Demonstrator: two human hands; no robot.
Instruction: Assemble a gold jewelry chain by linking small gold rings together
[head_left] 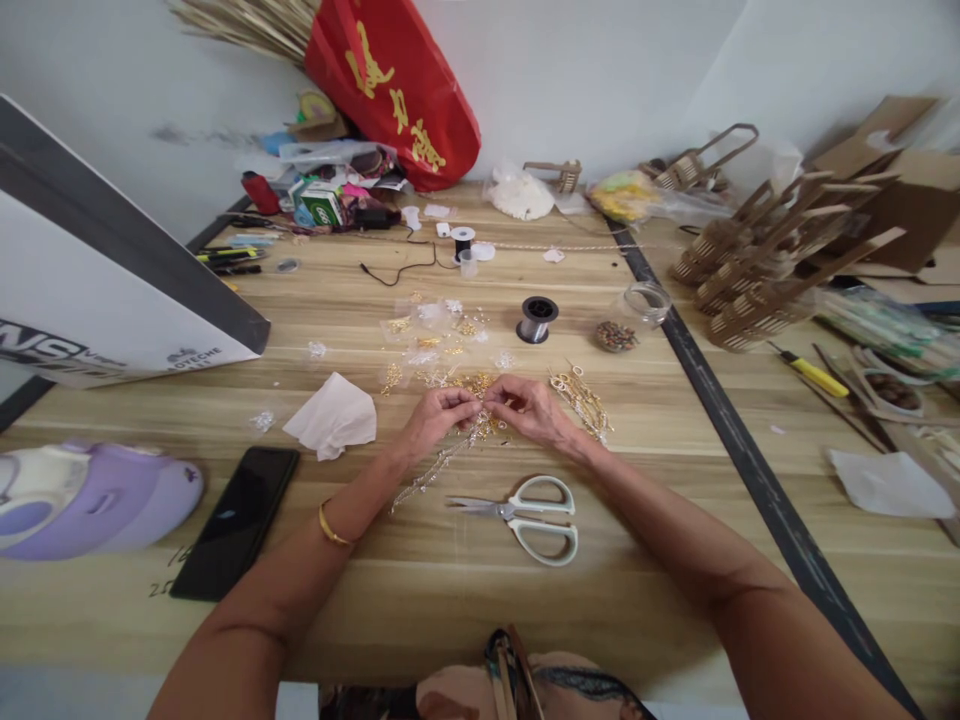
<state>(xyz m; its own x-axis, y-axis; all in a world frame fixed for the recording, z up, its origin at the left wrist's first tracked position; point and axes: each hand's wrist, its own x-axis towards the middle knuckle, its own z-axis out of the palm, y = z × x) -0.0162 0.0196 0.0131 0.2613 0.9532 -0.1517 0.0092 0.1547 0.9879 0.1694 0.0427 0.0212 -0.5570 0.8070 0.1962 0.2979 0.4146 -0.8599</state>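
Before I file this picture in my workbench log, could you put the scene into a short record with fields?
Left grip: fingertips pinched; anything held is too small to tell
Right grip: pinched, close beside the left
Around both: small gold pieces
Chain: silver-coloured, trailing from beneath the left grip across the table
Scissors: nearer the camera, blades pointing left
Beyond: wire spool
Left side: white sheet, dark phone

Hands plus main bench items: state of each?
Bare left hand: pinching, piece unclear
Bare right hand: pinching, piece unclear
Thin silver chain: stretched out, slightly curved
White-handled metal scissors: flat, handles apart
Black rectangular phone: flat, nothing lit
Black-rimmed wire spool: upright, wound
White paper tissue: creased, spread out
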